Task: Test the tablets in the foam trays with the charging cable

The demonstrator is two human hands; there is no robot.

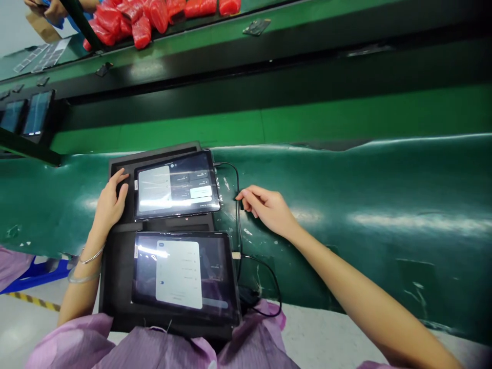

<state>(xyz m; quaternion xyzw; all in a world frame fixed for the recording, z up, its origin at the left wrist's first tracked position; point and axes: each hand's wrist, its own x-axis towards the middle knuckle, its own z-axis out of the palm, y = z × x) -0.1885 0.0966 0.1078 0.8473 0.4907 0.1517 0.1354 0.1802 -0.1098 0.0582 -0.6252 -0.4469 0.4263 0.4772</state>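
Note:
Two tablets lie in front of me with lit screens: the upper tablet (pixel 177 184) on a black foam tray (pixel 161 154), the lower tablet (pixel 184 277) on another black tray (pixel 117 287) at the bench's near edge. My left hand (pixel 111 200) rests on the upper tray beside the upper tablet's left end, thumb and fingers apart, holding nothing. To the right, my right hand (pixel 265 207) has its fingers curled, with the fingertips at a black cable (pixel 239 230) that runs from the upper tablet. A second cable (pixel 274 279) plugs into the lower tablet through a pale connector (pixel 236 255).
Behind the green-covered bench (pixel 346 205) runs a green conveyor belt (pixel 307 120). More tablets (pixel 37 113) stand at the left. Red wrapped packs (pixel 142 32) lie on the far shelf, near a person's hands (pixel 54 10). A dark green post (pixel 31 147) juts in at left.

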